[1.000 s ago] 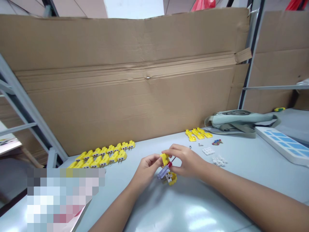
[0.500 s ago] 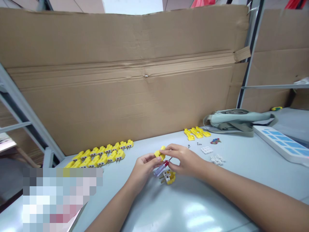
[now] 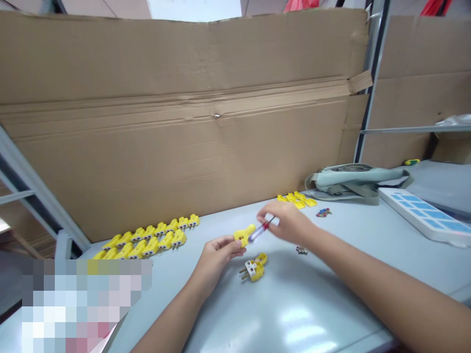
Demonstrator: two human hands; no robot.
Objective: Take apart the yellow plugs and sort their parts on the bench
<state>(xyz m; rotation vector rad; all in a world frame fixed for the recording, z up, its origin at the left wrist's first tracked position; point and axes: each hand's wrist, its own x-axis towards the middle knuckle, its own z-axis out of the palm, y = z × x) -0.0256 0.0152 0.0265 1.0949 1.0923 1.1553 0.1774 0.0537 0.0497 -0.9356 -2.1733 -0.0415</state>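
Right hand (image 3: 289,223) lifted off the table, pinching screwdriver (image 3: 259,231), left hand (image 3: 217,252) pinching yellow cover (image 3: 244,235)

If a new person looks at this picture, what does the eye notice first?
Probably the left hand holding a yellow plug cover at mid-table, with the right hand bringing a small screwdriver to it. Next, the rows of yellow plugs at the left, below the cardboard wall.
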